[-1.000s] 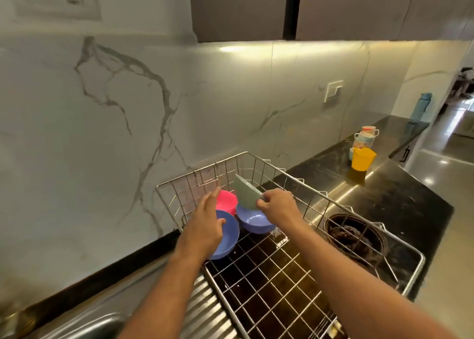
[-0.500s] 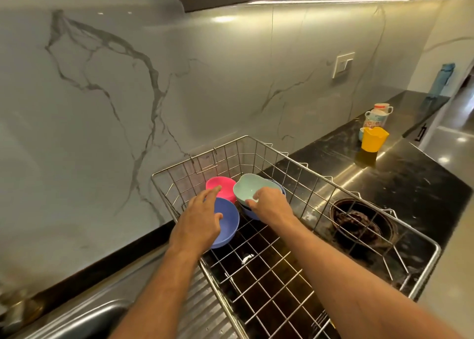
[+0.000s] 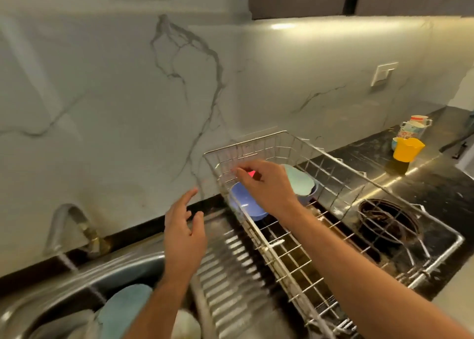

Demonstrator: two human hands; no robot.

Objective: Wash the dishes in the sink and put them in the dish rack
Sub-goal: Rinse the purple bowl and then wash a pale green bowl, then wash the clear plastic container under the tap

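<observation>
Holding nothing, both hands hang with loose fingers: left hand [image 3: 183,238] above the drainboard, right hand [image 3: 266,184] over the rack [image 3: 436,259]. Bowls in the sink [image 3: 123,310] look light, probably slippery; grip the rim.

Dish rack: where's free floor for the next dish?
Dish rack: near half bare, from the blue bowl towards the camera, left of the dark round holder. Far corner crowded: blue bowl, mint bowl, right hand.

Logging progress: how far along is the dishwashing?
Done: blue bowl, pale green bowl and a pink one sit in the dish rack. In hand: nothing; left hand and right hand are empty. Left: teal dish and others in the sink.
</observation>
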